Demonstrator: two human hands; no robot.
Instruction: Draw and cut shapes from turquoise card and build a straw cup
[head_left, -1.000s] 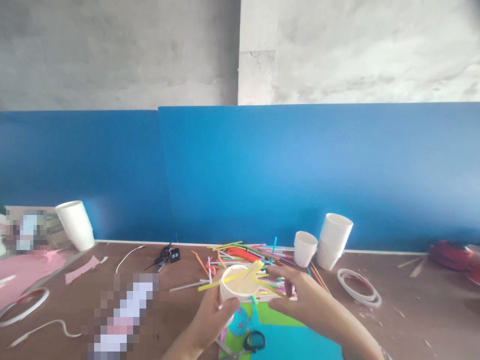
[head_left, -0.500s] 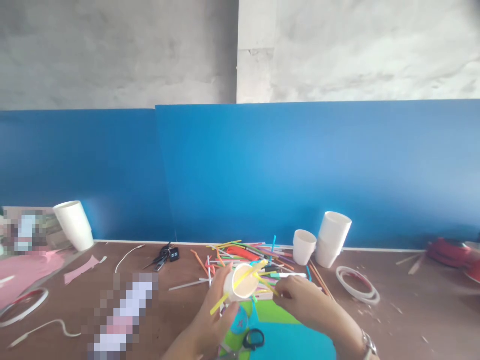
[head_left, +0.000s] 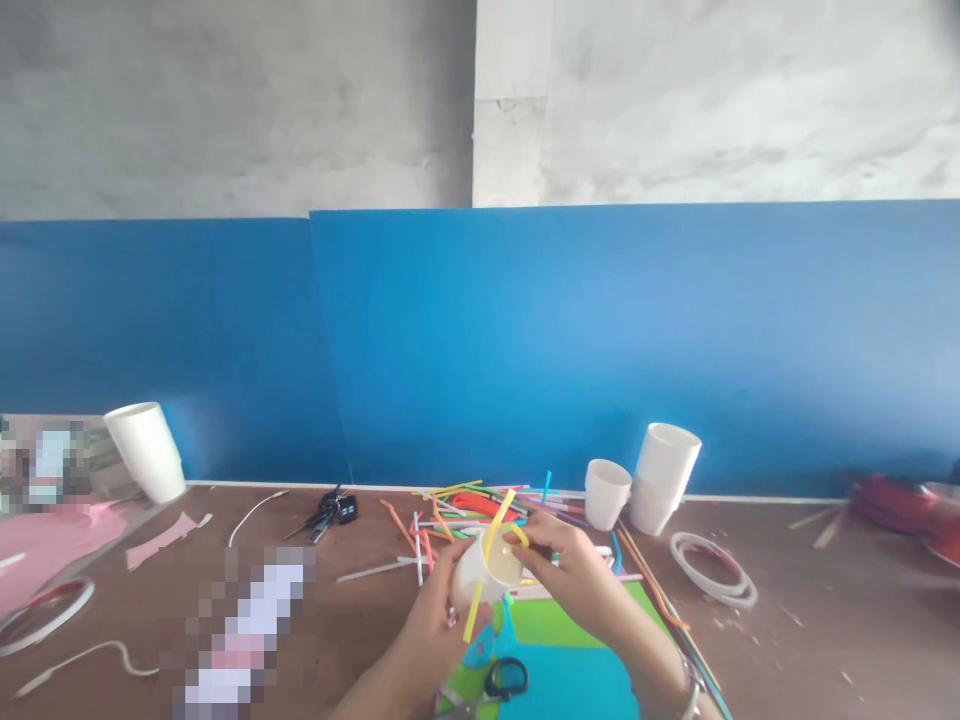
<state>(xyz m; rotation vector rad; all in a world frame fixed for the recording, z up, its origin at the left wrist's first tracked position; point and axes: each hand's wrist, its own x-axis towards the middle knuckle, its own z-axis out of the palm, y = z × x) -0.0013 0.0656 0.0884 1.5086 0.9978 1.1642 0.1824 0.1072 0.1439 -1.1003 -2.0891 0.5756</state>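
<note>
- the left hand [head_left: 436, 612] is closed around the side of the cup [head_left: 470, 570], at lower center of the frame; its open mouth tilts toward the right hand.
- the right hand [head_left: 564, 562] has its fingertips at the right of the cup's rim, pinching the curved strip [head_left: 520, 536], which is yellow.
- the long strip [head_left: 497, 522], also yellow, sticks up past the rim; a yellow length shows against the cup's front.
- straws [head_left: 457, 490] lie in a colorful heap behind the cup.
- below the hands, the scissors [head_left: 508, 679] lie over the green sheet [head_left: 551, 622] and blue sheet [head_left: 570, 685].
- right of center, the other cup [head_left: 607, 496] stands beside the tall stack [head_left: 664, 480]; the white ring [head_left: 712, 571] lies nearer the right edge.
- at left, the keys [head_left: 328, 511] rest on the table [head_left: 360, 630], and the leaning stack [head_left: 148, 452] is by the blue panel [head_left: 450, 340].
</note>
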